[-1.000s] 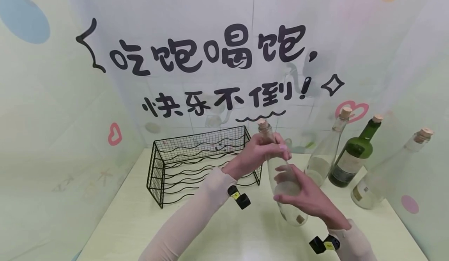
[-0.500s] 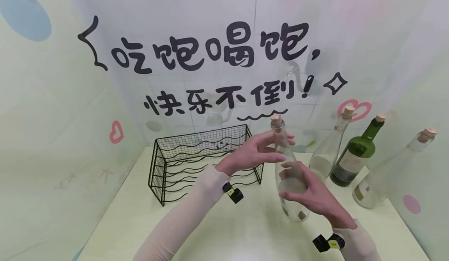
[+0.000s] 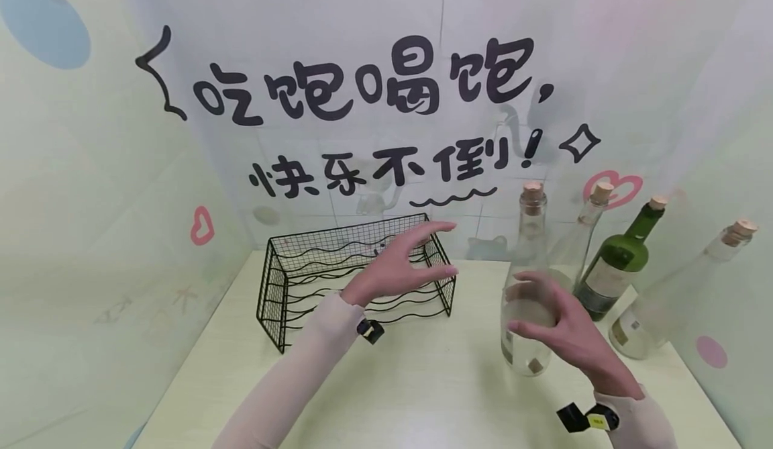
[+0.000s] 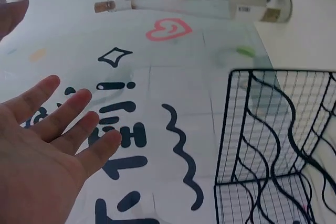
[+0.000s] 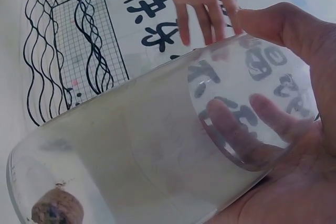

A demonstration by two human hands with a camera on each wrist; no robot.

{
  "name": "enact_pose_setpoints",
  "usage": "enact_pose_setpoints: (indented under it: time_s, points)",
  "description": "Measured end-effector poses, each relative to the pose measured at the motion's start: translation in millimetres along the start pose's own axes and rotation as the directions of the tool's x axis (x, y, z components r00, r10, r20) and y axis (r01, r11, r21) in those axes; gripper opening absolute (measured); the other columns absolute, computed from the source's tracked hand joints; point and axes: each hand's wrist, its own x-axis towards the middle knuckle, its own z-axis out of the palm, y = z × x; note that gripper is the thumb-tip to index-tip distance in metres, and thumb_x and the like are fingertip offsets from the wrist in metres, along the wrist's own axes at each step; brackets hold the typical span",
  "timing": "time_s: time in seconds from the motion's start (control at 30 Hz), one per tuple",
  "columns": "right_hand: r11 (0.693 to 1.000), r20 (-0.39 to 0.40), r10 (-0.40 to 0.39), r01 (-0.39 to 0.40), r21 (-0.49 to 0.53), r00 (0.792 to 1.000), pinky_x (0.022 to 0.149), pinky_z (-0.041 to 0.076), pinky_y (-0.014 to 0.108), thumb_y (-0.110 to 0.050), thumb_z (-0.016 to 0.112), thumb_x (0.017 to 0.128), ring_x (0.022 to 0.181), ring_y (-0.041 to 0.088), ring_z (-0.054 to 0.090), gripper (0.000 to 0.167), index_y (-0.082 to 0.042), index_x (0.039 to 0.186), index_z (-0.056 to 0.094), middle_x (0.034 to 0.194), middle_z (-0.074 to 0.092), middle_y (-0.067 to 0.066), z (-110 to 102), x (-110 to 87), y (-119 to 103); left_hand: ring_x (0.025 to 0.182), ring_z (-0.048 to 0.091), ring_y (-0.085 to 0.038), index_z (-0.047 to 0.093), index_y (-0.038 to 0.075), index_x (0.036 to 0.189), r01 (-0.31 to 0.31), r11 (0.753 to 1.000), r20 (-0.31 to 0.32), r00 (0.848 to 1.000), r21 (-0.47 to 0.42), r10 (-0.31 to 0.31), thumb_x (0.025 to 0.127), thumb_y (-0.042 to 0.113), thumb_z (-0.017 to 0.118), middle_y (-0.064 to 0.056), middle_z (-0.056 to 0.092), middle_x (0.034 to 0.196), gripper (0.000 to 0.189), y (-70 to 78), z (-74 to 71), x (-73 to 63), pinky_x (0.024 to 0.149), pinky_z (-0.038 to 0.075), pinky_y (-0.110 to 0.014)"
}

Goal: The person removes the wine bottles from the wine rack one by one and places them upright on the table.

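My right hand (image 3: 568,321) curls round the body of a clear glass bottle (image 3: 530,251) with a cork, which stands nearly upright right of centre. In the right wrist view the fingers and thumb wrap the bottle (image 5: 121,140), and fingertips show through the glass. Whether its base touches the table cannot be told. My left hand (image 3: 395,271) hovers before the right part of a black wire bottle rack (image 3: 320,244), fingers spread and holding nothing. The left wrist view shows the left hand (image 4: 47,150) with straight, parted fingers, apart from the rack (image 4: 262,182).
Behind the held bottle stands another corked clear bottle (image 3: 570,251). A green wine bottle (image 3: 622,254) with a cork and label is beside it. Farther right is a further clear corked bottle (image 3: 652,315). All are on the pale table (image 3: 410,382), before a printed curtain (image 3: 338,19).
My left hand has let go of the bottle's neck and drawn back leftward to the rack. My right hand has moved the bottle to the right and brought it more upright.
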Motion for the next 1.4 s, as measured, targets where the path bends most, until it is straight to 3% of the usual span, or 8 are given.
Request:
enact_pose_setpoints:
  time_s: [0.1, 0.3, 0.47, 0.63, 0.87, 1.07, 1.27, 1.4]
  points:
    - [0.999, -0.027, 0.019, -0.020, -0.029, 0.999, 0.083, 0.050, 0.023, -0.019, 0.082, 0.088, 0.101, 0.005, 0.065, 0.066, -0.022, 0.144, 0.049, 0.124, 0.070, -0.005, -6.9, -2.8, 2.8, 0.152, 0.036, -0.016, 0.046, 0.037, 0.151, 0.029, 0.995, -0.033, 0.999, 0.096, -0.026, 0.089, 0.053, 0.075, 0.014, 0.042, 0.160, 0.070, -10.1, -4.0, -8.2, 0.121, 0.035, -0.050]
    - [0.997, -0.101, 0.020, -0.028, -0.076, 0.995, 0.083, 0.049, 0.023, -0.016, 0.081, 0.089, 0.105, 0.000, 0.060, 0.068, -0.020, 0.147, 0.047, 0.122, 0.065, -0.017, -17.9, -6.6, 14.9, 0.150, 0.039, -0.019, 0.048, 0.029, 0.151, 0.024, 0.977, -0.089, 0.996, 0.212, -0.005, 0.091, 0.049, 0.074, 0.005, 0.045, 0.160, 0.068, -39.4, -13.8, -29.0, 0.121, 0.038, -0.048]
    - [1.000, -0.131, -0.026, 0.025, -0.015, 0.991, 0.085, 0.050, 0.018, -0.004, 0.078, 0.088, 0.109, -0.002, 0.061, 0.067, -0.010, 0.147, 0.046, 0.122, 0.066, -0.014, -24.4, -9.0, 27.7, 0.147, 0.043, -0.024, 0.050, 0.028, 0.149, 0.072, 0.958, -0.116, 0.992, 0.279, -0.040, 0.093, 0.048, 0.073, 0.002, 0.051, 0.155, 0.064, -62.7, -19.4, -50.5, 0.120, 0.037, -0.051]
    - [0.997, -0.161, -0.054, 0.063, 0.047, 0.986, 0.091, 0.044, 0.010, 0.004, 0.074, 0.089, 0.112, -0.004, 0.061, 0.067, -0.006, 0.148, 0.044, 0.121, 0.068, -0.013, -30.7, -11.8, 39.9, 0.144, 0.047, -0.030, 0.057, 0.017, 0.144, 0.119, 0.939, -0.132, 0.988, 0.323, -0.079, 0.094, 0.041, 0.074, -0.005, 0.057, 0.148, 0.058, -80.3, -19.8, -71.2, 0.118, 0.041, -0.052]
    - [0.967, -0.212, -0.104, 0.149, 0.208, 0.972, 0.095, 0.044, 0.009, 0.015, 0.068, 0.087, 0.117, -0.002, 0.061, 0.068, -0.001, 0.148, 0.042, 0.120, 0.070, -0.008, -39.4, -12.2, 59.2, 0.120, 0.064, -0.023, 0.066, 0.011, 0.132, 0.109, 0.930, -0.142, 0.988, 0.352, -0.062, 0.095, 0.031, 0.075, -0.004, 0.068, 0.131, 0.043, -97.8, -13.9, -96.5, 0.101, 0.055, -0.042]
    - [0.933, -0.250, -0.117, 0.193, 0.305, 0.961, 0.097, 0.044, 0.011, 0.020, 0.066, 0.087, 0.115, 0.002, 0.063, 0.067, 0.004, 0.146, 0.040, 0.118, 0.070, -0.003, -45.5, -12.9, 73.8, 0.098, 0.067, -0.017, 0.071, 0.010, 0.125, 0.089, 0.932, -0.143, 0.989, 0.351, -0.040, 0.094, 0.023, 0.075, -0.001, 0.073, 0.113, 0.034, -107.4, -9.0, -107.6, 0.084, 0.059, -0.035]
    - [0.932, -0.277, -0.073, 0.164, 0.322, 0.958, 0.095, 0.046, 0.010, 0.018, 0.065, 0.088, 0.112, 0.002, 0.065, 0.065, 0.003, 0.147, 0.041, 0.118, 0.071, -0.005, -49.7, -15.4, 85.9, 0.078, 0.059, -0.004, 0.076, 0.008, 0.113, 0.068, 0.941, -0.162, 0.987, 0.330, -0.014, 0.094, 0.013, 0.074, 0.003, 0.071, 0.096, 0.019, -113.4, -4.1, -112.5, 0.067, 0.055, -0.023]
    - [0.947, -0.291, -0.007, 0.100, 0.305, 0.957, 0.094, 0.043, 0.009, 0.013, 0.067, 0.090, 0.113, -0.002, 0.063, 0.066, -0.003, 0.149, 0.041, 0.118, 0.070, -0.012, -52.9, -17.8, 92.9, 0.070, 0.050, -0.001, 0.078, 0.009, 0.108, 0.065, 0.951, -0.190, 0.982, 0.301, -0.007, 0.095, 0.008, 0.071, 0.002, 0.070, 0.091, 0.015, -115.7, -2.7, -113.7, 0.059, 0.047, -0.019]
